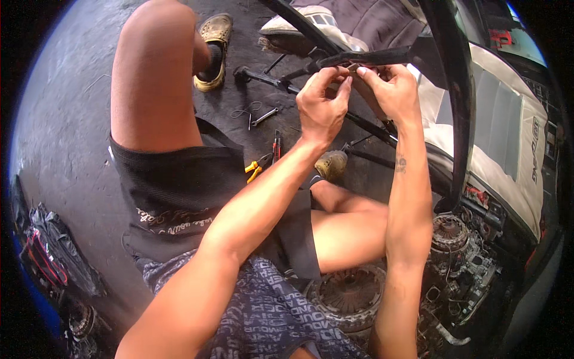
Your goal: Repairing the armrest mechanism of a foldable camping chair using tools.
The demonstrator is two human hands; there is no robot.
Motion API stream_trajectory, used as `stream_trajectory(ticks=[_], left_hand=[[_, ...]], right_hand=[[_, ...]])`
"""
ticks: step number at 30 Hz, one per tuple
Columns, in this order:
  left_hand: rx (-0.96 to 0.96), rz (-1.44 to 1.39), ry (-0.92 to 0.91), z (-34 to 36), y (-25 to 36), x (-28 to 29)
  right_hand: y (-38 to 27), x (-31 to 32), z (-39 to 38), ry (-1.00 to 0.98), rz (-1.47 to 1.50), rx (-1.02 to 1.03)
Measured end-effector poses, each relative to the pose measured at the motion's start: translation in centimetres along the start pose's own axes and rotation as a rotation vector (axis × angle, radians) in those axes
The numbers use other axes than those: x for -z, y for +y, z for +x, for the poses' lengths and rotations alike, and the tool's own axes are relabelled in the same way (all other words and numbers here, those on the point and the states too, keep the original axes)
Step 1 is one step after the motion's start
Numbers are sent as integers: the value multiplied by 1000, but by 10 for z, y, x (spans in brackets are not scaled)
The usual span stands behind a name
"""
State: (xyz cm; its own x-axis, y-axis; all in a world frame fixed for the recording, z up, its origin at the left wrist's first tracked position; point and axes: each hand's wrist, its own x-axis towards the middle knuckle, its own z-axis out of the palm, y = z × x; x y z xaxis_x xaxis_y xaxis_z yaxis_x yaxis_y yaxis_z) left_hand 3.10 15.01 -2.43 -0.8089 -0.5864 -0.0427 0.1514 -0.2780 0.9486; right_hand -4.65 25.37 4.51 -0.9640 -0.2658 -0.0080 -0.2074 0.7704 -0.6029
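Both hands are raised at a black tubular frame [411, 55], near a small dark metal piece [354, 69] on its underside. My left hand [323, 105] is closed, thumb up beside curled fingers at the piece; what they grip is too small to make out clearly. My right hand [393, 93] pinches the small piece between thumb and curled fingers. Below the hands on the floor lie a silver wrench [265, 116], a thin wire loop [245, 112], pliers with yellow handles [256, 170] and a red-and-black tool [277, 149].
A beige-and-grey seat [496, 137] stands right of the frame, with dark padded material [382, 24] behind. Greasy clutch and engine parts [448, 233] lie at lower right. A dark bundle [57, 248] lies at far left. My bent legs surround the tools on the dark floor [72, 119].
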Motion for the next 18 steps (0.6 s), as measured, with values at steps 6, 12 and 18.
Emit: stream_trajectory(ticks=[6, 12, 18], left_hand=[[-129, 140, -34, 3, 4, 3], [-143, 162, -61, 4, 0, 3], [-188, 139, -83, 6, -5, 2]], right_hand=[[5, -1, 0, 0, 72, 46], [14, -11, -2, 52, 161, 39], [10, -8, -10, 35, 487, -11]])
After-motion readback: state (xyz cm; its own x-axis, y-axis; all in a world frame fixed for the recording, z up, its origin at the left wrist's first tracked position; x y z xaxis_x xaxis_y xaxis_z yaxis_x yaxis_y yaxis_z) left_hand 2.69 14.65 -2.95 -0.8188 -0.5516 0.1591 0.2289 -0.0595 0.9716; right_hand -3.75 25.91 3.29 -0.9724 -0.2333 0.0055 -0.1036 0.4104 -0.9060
